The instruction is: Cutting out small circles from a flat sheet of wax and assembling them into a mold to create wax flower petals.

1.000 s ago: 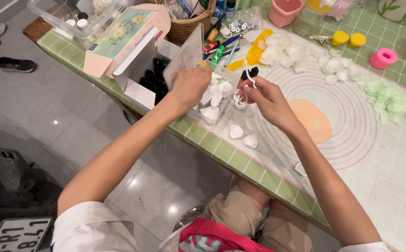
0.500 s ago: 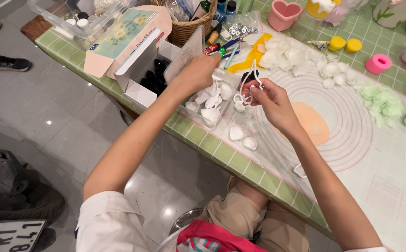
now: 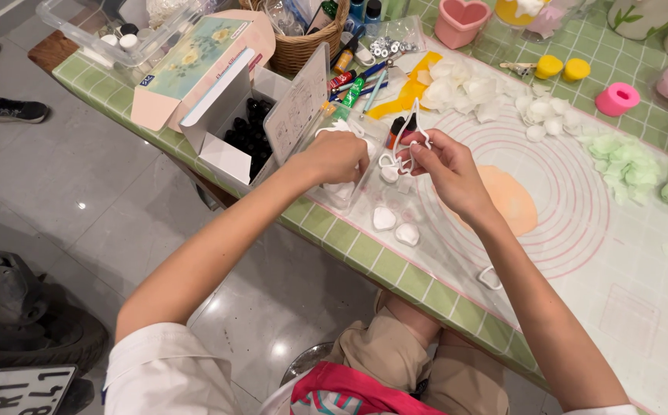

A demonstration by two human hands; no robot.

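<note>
Green-checked table over a glossy grey floor
Grey tile floor (image 3: 119, 200) fills the frame's left, reflecting lamp glints; green-checked table (image 3: 365, 250) runs diagonally from upper left to lower right

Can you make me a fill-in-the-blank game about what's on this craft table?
1. The right hand holds up thin white petal cutters above the round ____ circles printed on the mat.
2. The pink cup at the back of the table is shaped like a ____.
3. The tubes and bottles stand in a woven ____.
4. The flat piece of dough on the mat is coloured ____.

Missing words: pink; heart; basket; orange
</note>
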